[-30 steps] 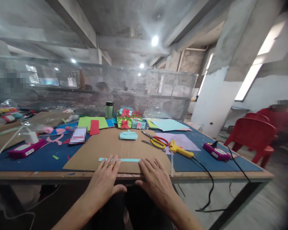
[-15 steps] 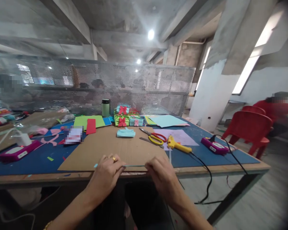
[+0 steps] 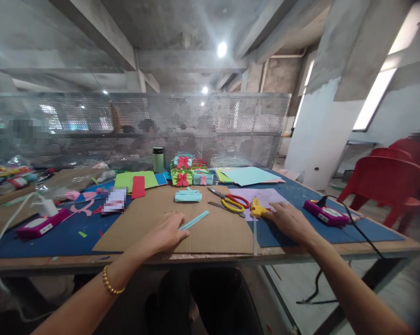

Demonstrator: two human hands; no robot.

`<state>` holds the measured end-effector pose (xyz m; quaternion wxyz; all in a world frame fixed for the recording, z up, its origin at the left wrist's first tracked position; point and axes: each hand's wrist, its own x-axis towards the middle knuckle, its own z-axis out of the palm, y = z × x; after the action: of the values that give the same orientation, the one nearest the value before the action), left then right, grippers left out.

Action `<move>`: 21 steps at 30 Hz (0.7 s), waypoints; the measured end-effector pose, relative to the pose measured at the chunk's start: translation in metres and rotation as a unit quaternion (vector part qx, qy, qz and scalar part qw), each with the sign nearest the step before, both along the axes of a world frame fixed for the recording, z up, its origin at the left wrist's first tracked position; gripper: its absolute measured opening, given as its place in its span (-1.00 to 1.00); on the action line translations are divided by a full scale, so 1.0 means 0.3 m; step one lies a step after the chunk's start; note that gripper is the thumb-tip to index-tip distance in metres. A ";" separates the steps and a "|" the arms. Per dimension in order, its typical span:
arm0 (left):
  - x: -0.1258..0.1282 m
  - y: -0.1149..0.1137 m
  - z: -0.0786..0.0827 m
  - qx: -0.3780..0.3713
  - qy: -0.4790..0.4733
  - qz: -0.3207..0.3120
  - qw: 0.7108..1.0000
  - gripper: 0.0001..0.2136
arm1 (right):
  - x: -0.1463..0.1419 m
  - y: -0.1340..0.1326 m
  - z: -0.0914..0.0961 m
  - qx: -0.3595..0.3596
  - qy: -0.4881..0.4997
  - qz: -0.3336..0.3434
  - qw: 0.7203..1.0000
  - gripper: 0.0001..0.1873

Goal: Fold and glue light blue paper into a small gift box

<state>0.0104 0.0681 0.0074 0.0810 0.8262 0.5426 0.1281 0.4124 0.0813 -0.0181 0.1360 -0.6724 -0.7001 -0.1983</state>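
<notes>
My left hand (image 3: 167, 231) is closed on one end of a folded light-blue paper strip (image 3: 197, 218), which slants up to the right over the cardboard sheet (image 3: 224, 237). My right hand (image 3: 291, 222) has its fingers around the handle of a yellow hot glue gun (image 3: 256, 208), lying on purple paper (image 3: 278, 196). A clear glue stick (image 3: 255, 236) extends from the gun toward the table edge. Beside the gun lie scissors with red and yellow handles (image 3: 233, 203). A small light-blue folded paper piece (image 3: 188, 196) rests further back on the cardboard.
Small paper boxes with red bows (image 3: 182, 177) stand at the back, near a green bottle (image 3: 158, 160). Coloured paper sheets (image 3: 254, 175) lie behind the scissors. Purple power strips sit left (image 3: 42, 226) and right (image 3: 327, 214), with cables. A red chair (image 3: 384, 179) stands at right.
My right hand has let go of the paper strip and moved right onto the glue gun. The strip, in my left hand, now slants across the cardboard. The view has shifted slightly.
</notes>
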 end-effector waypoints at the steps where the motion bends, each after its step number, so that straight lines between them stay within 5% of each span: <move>1: -0.004 -0.001 -0.005 0.019 0.023 0.001 1.000 -0.83 | 0.010 0.004 -0.012 -0.016 0.001 0.007 1.000 -0.63; 10: -0.049 0.017 -0.043 0.043 -0.018 -0.013 0.999 -0.87 | 0.031 0.023 -0.015 -0.063 -0.034 -0.001 0.997 -0.49; 16: -0.040 0.016 -0.081 0.077 -0.022 0.017 0.997 -0.78 | 0.028 0.025 -0.004 -0.068 -0.053 0.017 0.996 -0.61; 21: -0.035 0.022 -0.127 0.117 -0.040 0.022 0.992 -0.82 | 0.018 -0.022 0.025 -0.041 0.016 0.020 0.999 -0.58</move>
<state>-0.0002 0.0746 -0.0307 0.0020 0.8118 0.5386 0.2255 0.4179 0.0747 -0.0107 0.1233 -0.6663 -0.7188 -0.1553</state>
